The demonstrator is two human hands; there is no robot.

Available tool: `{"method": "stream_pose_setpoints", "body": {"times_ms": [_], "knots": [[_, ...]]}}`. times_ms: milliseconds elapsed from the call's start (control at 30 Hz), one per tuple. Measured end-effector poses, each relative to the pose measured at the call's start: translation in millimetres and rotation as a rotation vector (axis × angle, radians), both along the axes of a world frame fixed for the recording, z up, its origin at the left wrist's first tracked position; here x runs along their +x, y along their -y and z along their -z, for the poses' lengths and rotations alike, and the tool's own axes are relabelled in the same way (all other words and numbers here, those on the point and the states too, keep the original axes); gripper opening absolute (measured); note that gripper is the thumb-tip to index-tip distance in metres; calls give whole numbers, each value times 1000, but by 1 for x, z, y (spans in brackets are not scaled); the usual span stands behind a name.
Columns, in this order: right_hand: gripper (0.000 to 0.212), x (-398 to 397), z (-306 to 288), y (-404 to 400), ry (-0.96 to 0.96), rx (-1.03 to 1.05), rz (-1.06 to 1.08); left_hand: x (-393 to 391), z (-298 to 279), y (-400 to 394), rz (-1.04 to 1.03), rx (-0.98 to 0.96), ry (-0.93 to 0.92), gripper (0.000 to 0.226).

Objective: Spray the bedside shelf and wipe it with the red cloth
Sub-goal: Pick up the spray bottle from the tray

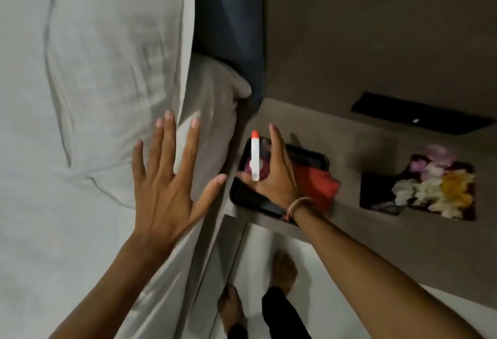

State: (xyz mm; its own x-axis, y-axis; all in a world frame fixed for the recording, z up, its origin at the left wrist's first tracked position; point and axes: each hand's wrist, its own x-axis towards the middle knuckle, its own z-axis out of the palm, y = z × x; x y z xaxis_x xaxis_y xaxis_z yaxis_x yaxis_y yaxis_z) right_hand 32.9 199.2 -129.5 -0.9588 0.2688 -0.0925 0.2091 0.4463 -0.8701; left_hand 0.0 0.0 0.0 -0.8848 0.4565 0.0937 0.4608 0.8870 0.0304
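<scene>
The right hand point(274, 177) is wrapped around a spray bottle point(255, 159) with a white head and an orange-red nozzle tip, held over the black tray point(309, 156) that sits at the near-bed end of the bedside shelf point(363, 155). The index finger stretches straight out along the bottle's right side, pointing away from the person, while the thumb and remaining fingers point(243, 176) curl round the pinkish body below the head. The nozzle points away from the person, toward the wall end of the tray.

The red cloth point(320, 185) lies crumpled on the right part of the tray, spilling over its right edge onto the shelf. It sits just beside the right wrist, on the side away from the bed, and partly under the back of the hand; whether the hand touches it cannot be told.

The left hand point(172, 177) is spread flat with fingers splayed, holding nothing, over the white bed point(53, 204) left of the tray, its fingertips at the edge of a pillow point(107, 56).

Further right of the tray, on the same shelf, stands a dark square dish of flower petals point(433, 185), white, yellow and pink. Beyond that dish, a flat black panel point(419, 114) lies near the wall. Below the tray, bare feet point(282, 268) stand on a pale floor.
</scene>
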Motion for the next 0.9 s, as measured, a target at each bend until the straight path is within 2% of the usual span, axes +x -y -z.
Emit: {"method": "stream_pose_setpoints", "body": {"times_ms": [67,133,200,367,533,600,700,833,900], "knots": [[93,-19,17,19,-151,31,82,4,21,3,-25,9,12,84],[63,-37,6,32,-248,68,196,7,30,8,-33,43,0,83],[46,-35,-2,42,-331,53,304,15,41,14,-23,102,16,81],[30,38,-31,49,-443,26,588,38,50,17,74,132,17,79],[21,162,-26,48,-346,64,789,63,64,-9,258,95,49,82],[24,202,-12,40,-243,79,879,75,74,-20,356,52,43,82],[32,240,0,32,-119,46,960,87,90,-28,432,27,79,82],[23,259,16,22,-58,90,939,93,109,-28,469,-13,113,86],[29,261,22,22,-29,100,966,96,116,-23,474,-21,107,87]]}}
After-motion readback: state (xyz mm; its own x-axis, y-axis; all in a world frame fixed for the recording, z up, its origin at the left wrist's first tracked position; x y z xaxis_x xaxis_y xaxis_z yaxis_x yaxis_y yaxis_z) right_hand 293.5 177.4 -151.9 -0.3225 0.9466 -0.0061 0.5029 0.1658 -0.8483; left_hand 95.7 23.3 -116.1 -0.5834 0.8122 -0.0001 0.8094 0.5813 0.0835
